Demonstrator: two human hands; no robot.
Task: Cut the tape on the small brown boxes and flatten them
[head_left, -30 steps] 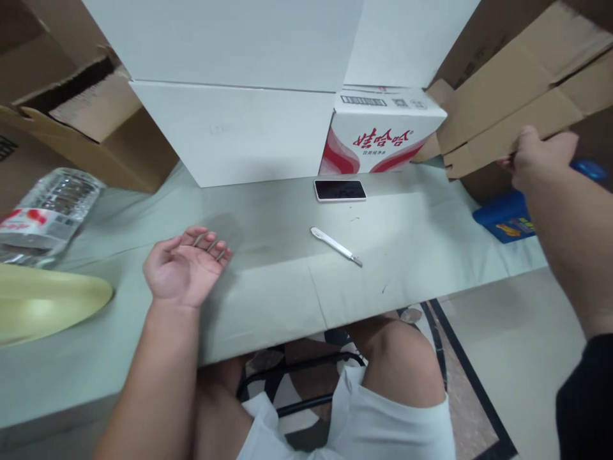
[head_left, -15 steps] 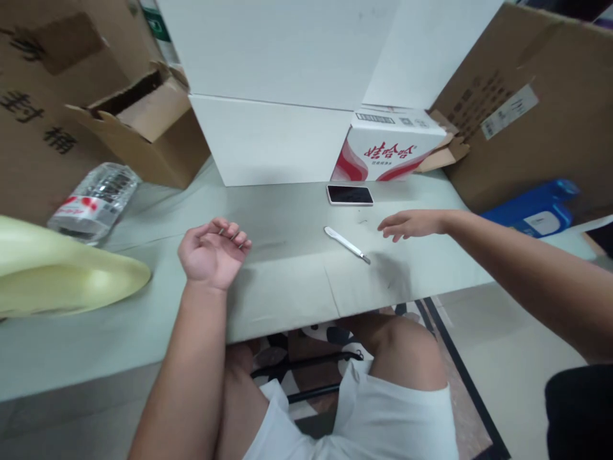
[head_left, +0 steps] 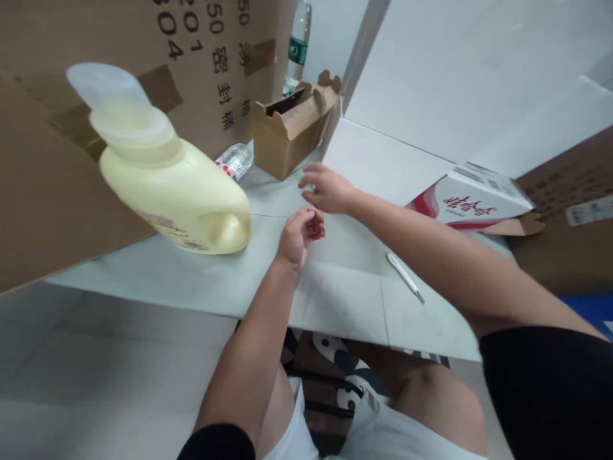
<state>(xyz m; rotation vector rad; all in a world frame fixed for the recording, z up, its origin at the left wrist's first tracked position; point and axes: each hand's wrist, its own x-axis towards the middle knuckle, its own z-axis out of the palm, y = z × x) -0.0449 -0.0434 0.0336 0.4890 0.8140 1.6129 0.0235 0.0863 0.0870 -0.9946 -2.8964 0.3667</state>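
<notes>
My left hand [head_left: 297, 237] is held over the table with its fingers curled in. Whatever may be inside those fingers is too small and blurred to make out. Just above and beyond it, my right hand [head_left: 328, 188] reaches across to the left, fingers bent and apart, with nothing visible in them. The two hands are close together. On the table under my right forearm lies a slim white pen-shaped tool [head_left: 405, 276] with a metal tip. The cardboard carton [head_left: 287, 140] with scalloped flaps stands just past my right hand.
A pale yellow detergent jug [head_left: 177, 185] stands on the left, before a large cardboard box [head_left: 201, 83]. A clear plastic bottle [head_left: 237, 161] lies behind it; a green-labelled bottle [head_left: 297, 51] stands farther back. A white-and-red box [head_left: 472, 198] sits right. The table's front edge [head_left: 335, 329] is near my knees.
The view has swung left. My right hand has crossed from the right side of the table to beside my left hand. The phone seen earlier is no longer visible.
</notes>
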